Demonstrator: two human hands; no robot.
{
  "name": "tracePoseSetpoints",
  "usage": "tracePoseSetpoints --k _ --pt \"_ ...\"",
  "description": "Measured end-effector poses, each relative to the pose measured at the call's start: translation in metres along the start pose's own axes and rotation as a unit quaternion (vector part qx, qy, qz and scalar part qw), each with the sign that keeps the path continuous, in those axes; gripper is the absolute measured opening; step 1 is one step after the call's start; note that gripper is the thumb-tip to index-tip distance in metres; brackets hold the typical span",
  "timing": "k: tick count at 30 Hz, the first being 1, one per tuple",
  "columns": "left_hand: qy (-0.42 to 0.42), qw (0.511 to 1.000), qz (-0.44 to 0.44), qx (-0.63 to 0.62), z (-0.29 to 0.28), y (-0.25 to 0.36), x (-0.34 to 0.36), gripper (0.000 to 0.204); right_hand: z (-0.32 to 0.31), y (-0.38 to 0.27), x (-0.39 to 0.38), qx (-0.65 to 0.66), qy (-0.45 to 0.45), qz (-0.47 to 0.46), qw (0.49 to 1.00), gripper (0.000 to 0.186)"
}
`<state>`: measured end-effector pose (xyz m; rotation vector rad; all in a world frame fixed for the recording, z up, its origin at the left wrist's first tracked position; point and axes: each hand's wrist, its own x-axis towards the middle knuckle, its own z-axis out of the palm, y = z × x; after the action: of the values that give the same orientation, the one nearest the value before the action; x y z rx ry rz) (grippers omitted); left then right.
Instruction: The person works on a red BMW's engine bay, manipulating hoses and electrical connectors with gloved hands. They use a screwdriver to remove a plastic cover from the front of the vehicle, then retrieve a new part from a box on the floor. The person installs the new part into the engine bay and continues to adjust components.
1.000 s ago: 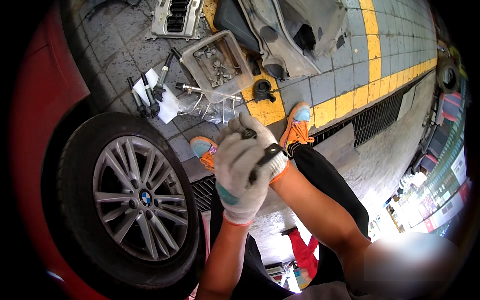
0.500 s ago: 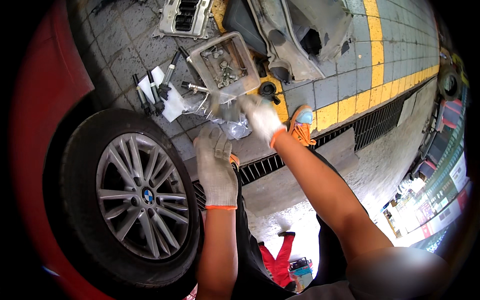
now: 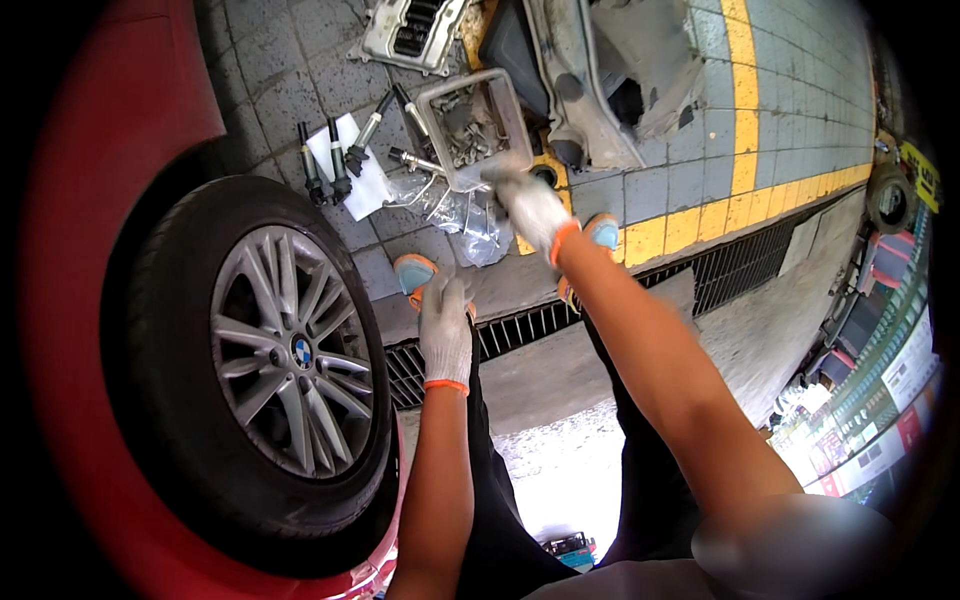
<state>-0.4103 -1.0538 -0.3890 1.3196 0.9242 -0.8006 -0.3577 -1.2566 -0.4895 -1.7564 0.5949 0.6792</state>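
Observation:
My left hand (image 3: 446,325), in a whitish knit glove, is low over my shoe and the drain grate (image 3: 515,325), fingers loosely extended, with nothing visible in them. My gloved right hand (image 3: 532,210) reaches up to the near corner of a clear plastic tub (image 3: 428,125) of metal bolts; its fingers are blurred, so what they hold, if anything, is unclear. Left of the tub, several dark cylindrical parts (image 3: 362,140) lie around a white paper (image 3: 365,200). A crumpled clear plastic bag (image 3: 480,235) lies beside a thin metal pipe (image 3: 418,160).
A red car panel (image 3: 100,200) and wheel (image 3: 170,400) fill the left side. A metal cover (image 3: 390,35) and grey trim panels (image 3: 575,90) lie at the top. A yellow floor line (image 3: 745,100) crosses grey tiles; a spare tyre (image 3: 890,195) stands at the far right.
My hands have separated from being clasped on a small black object, which is no longer visible. My right hand has moved up toward the tub; my left has dropped back.

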Motion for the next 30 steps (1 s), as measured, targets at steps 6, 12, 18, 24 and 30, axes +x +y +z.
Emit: tracePoseSetpoints --k 6,12,18,24,30 --pt "0.013 0.999 -0.045 -0.018 -0.022 -0.052 -0.118 0.040 -0.042 -0.113 -0.190 0.229 -0.045 0.152 0.960 0.046" --pt "0.062 0.997 0.018 0.034 -0.059 0.011 -0.254 0.039 -0.091 -0.164 -0.298 0.359 -0.017 0.145 0.922 0.045" --pt "0.222 0.974 0.023 -0.022 -0.130 -0.037 -0.365 0.043 -0.163 -0.261 -0.375 0.441 -0.107 0.001 0.891 0.056" --pt "0.129 0.959 -0.196 0.156 -0.138 -0.208 -0.495 0.042 -0.242 -0.379 -0.478 0.391 -0.227 -0.144 0.880 0.059" --pt "0.104 0.951 -0.133 0.258 -0.097 -0.223 -0.536 0.042 -0.274 -0.466 -0.574 0.358 -0.330 -0.260 0.834 0.055"
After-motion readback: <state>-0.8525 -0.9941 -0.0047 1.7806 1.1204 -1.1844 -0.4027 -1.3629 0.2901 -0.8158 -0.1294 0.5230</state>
